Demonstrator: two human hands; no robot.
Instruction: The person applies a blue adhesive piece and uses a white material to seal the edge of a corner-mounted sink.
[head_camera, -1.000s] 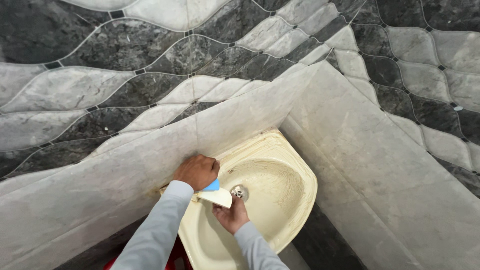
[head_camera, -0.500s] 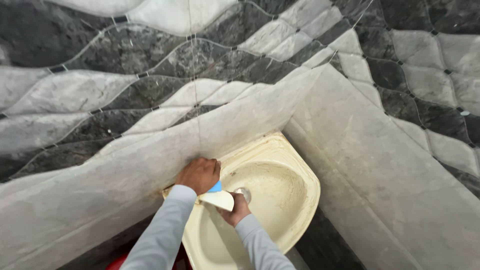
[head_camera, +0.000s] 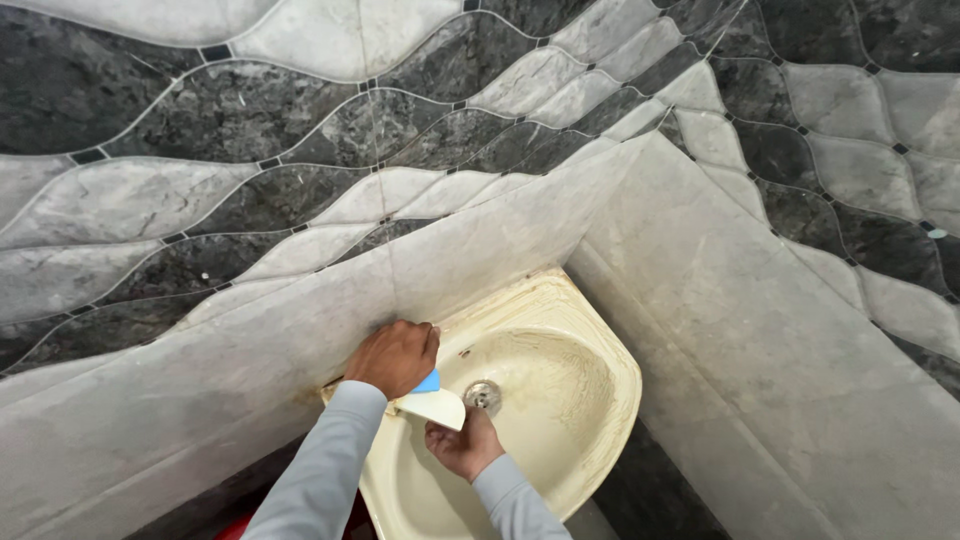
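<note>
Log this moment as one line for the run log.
left hand: on sink rim by wall, gripping blue piece | right hand: inside corner sink, holding white piece | drain: uncovered

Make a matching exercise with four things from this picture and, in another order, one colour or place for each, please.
Things:
1. corner sink
2. drain
3. left hand
4. right hand

Descriptions:
A. metal ring at the bottom of the basin
B. cream-coloured, set where two walls meet
C. inside the basin, under a white piece
D. on the sink's back edge by the wall, over a blue piece

Pairs: 1-B, 2-A, 3-D, 4-C
</note>
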